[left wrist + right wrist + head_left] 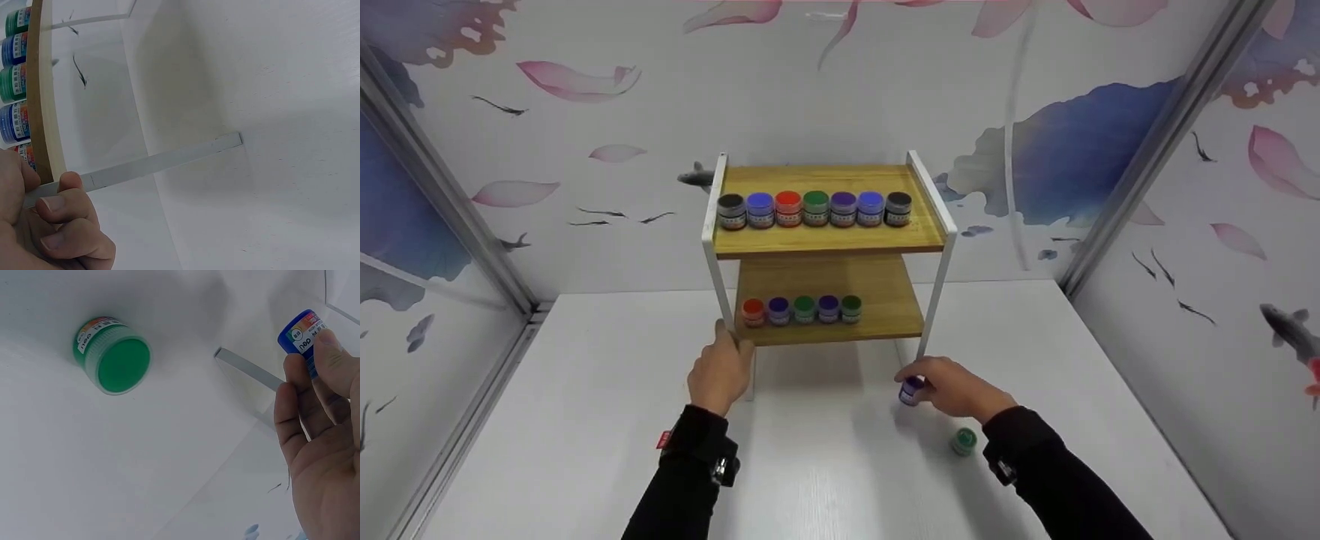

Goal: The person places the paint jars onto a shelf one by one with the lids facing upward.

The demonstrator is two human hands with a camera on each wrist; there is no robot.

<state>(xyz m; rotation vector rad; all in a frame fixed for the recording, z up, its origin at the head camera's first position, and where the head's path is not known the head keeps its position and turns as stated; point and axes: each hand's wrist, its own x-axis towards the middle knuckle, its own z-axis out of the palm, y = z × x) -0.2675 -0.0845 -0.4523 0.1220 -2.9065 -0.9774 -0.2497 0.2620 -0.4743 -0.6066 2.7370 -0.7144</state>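
A two-level wooden shelf rack point(825, 240) with white metal legs stands on the white table. Several small paint jars line its upper level point(815, 208) and its lower level point(802, 309). My left hand point(720, 371) grips the rack's front left leg point(140, 166) near its foot. My right hand point(952, 386) holds a blue paint jar point(911, 390) point(301, 334) by the rack's front right leg. A green paint jar point(964, 441) point(115, 360) stands on the table beside my right wrist.
The white table point(585, 420) is closed in by patterned walls at the back and both sides. A metal frame post point(1140, 157) runs up the right corner and another post point(442, 195) up the left.
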